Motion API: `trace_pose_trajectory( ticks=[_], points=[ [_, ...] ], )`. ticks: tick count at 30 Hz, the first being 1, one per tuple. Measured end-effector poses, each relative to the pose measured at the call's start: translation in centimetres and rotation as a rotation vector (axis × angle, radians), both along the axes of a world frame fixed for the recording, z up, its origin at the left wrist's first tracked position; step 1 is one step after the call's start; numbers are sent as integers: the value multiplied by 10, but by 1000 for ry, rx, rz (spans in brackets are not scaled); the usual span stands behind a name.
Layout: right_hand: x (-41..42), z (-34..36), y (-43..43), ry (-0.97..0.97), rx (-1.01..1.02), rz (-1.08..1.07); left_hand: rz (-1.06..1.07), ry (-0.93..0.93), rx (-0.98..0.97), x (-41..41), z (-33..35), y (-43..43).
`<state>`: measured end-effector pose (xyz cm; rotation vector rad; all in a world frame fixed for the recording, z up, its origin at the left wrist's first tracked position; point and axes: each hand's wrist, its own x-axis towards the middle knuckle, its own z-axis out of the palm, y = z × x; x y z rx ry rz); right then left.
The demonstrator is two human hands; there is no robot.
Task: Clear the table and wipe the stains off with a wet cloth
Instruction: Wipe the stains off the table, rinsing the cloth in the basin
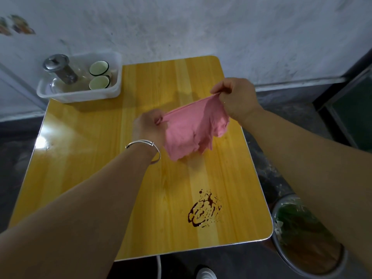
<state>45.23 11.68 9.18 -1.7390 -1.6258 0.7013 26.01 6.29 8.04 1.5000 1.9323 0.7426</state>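
A pink cloth (193,131) hangs stretched between both hands above the middle of the yellow wooden table (84,150). My left hand (148,127) pinches its left corner, and my right hand (235,97) pinches the right corner, held higher. The cloth's lower folds droop close to the tabletop. A dark brown stain (204,210) of smeared liquid and small splashes lies near the table's front right corner, well below the cloth.
A white plastic tub (112,91) at the table's back left corner holds a metal-lidded glass jar (60,68) and two green-and-white cups (99,74). A bin with a green bag (302,228) stands on the floor at the right. The wall runs behind the table.
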Motion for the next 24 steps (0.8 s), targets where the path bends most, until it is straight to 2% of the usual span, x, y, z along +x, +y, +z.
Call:
trace_pose_trajectory(
  ticks=[3, 6, 11, 15, 17, 20, 22, 24],
  points=[
    [5, 10, 3, 71, 109, -91, 47, -25, 123, 7, 9, 7],
    [13, 10, -7, 118, 48, -69, -16, -38, 88, 12, 1, 2],
    [32, -30, -41, -294, -426, 250, -314, 115, -214, 19, -41, -38],
    [34, -64, -59, -472, -660, 379, -469, 150, -410, 24, -70, -60],
    [35, -71, -54, -534, -593, 362, -403, 92, -412, 23, -77, -56],
    [33, -72, -33, -513, -386, 223, -155, -92, -303, 22, -76, -35],
    [29, -76, -19, -439, -295, 153, -44, -122, -203, 22, -77, -18],
    [22, -86, -14, -473, -300, 144, -47, -66, -148, 23, -84, -10]
  ],
)
